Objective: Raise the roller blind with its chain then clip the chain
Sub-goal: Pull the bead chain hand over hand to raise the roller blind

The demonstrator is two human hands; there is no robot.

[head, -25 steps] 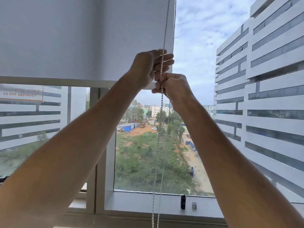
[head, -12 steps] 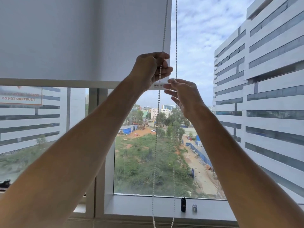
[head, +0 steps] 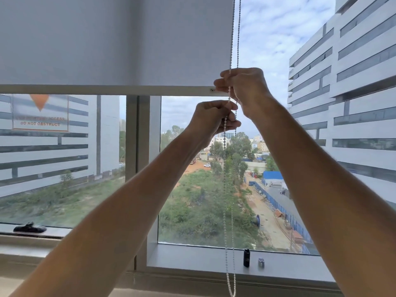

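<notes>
Head view: the blind (head: 115, 39) is recorded as partly raised, its bottom bar (head: 107, 90) crossing the upper part of the window, with open glass below it. The chain (head: 225, 168) hangs in two strands at the blind's right edge and loops below the sill (head: 203, 262).

Change noted: half a second ago the left hand was the upper one, closed on a strand level with the bar, while the right hand was open and reaching for the chain below it. The order is now reversed. The right hand (head: 246, 91) is uppermost, level with the bar, its fingers curled round the chain. The left hand (head: 214, 118) is lower, just beneath it, fist closed on the front strand. The bar sits at much the same place in the frame, though the camera has shifted, so any lift cannot be confirmed.

Assessment: a hand-over-hand pull is judged to be in progress, a fresh high grip taken for the next draw. Raising is judged incomplete. Two small objects stand on the sill, one black (head: 246, 257), one pale (head: 261, 262); whether either is the clip cannot be told. Clipping is not yet done.
</notes>
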